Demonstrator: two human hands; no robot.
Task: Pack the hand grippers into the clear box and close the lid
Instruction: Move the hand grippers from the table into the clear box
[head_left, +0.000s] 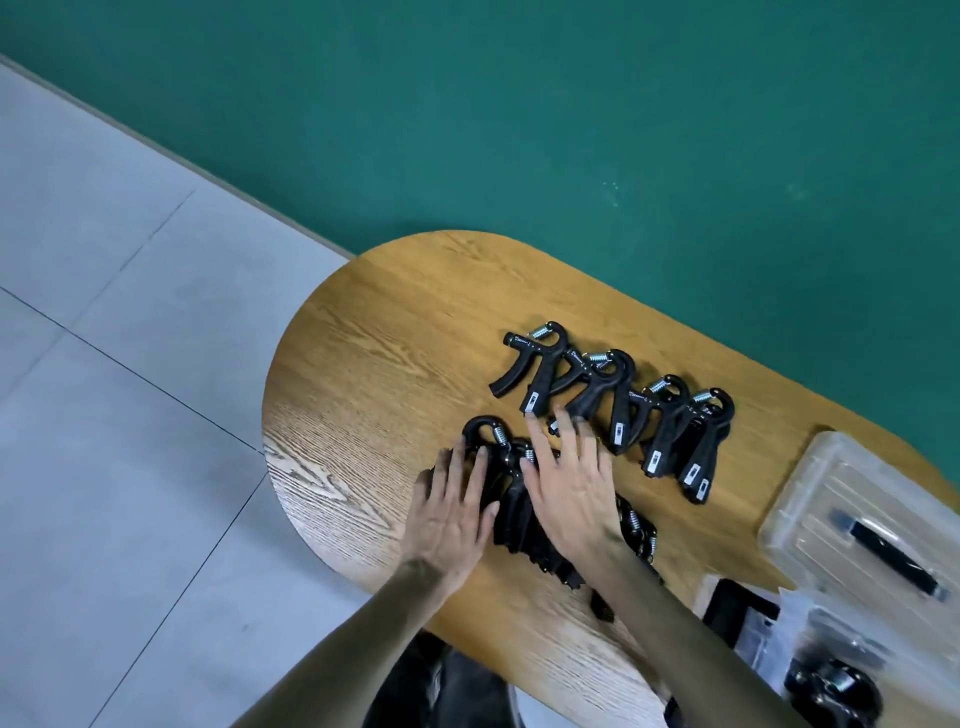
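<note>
Grippers (511, 499) lie heaped near the tabletop's (363, 364) rounded end; left hand (451, 512) and right hand (566, 483) rest spread, flat-fingered, on them.

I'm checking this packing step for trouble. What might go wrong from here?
The near pile of grippers sits close to the table's rounded edge, so sweeping it with flat hands, left and right, may push some off. Overlapped handles in the far row might snag together.
</note>
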